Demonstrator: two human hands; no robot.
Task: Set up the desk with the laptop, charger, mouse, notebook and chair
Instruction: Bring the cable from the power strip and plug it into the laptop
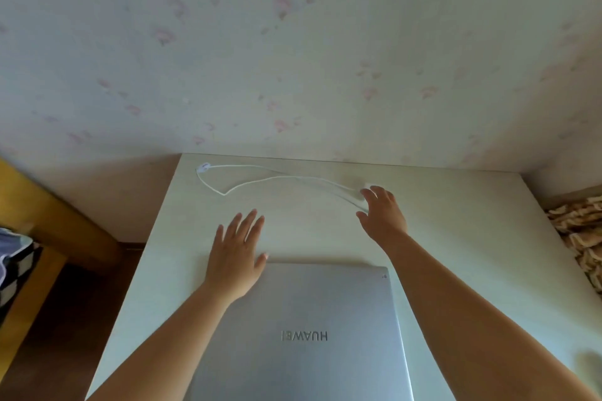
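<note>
Floral wallpaper (pixel 293 58) backs a pale worktop (pixel 456 238) where a closed silver Huawei laptop (pixel 303 335) lies at the near edge. Beyond it, the left hand (pixel 236 254) hovers flat and open, and the right hand (pixel 382 215), fingers spread, reaches the white charger cable (pixel 260 177) looped near the wall.

Laptop (pixel 303 332): silver-grey lid, darker grey logo, centre bottom. Desk (pixel 456 238): pale off-white with faint wood grain. Cable (pixel 260 177): white, upper desk. Wall (pixel 293 42): pale cream paper, scattered faded pink flower print. Frame (pixel 42 205), left edge: yellow-ochre wood. Fabric (pixel 16 257), far left: black-and-white check. Floor (pixel 65 319): dark brown.
</note>
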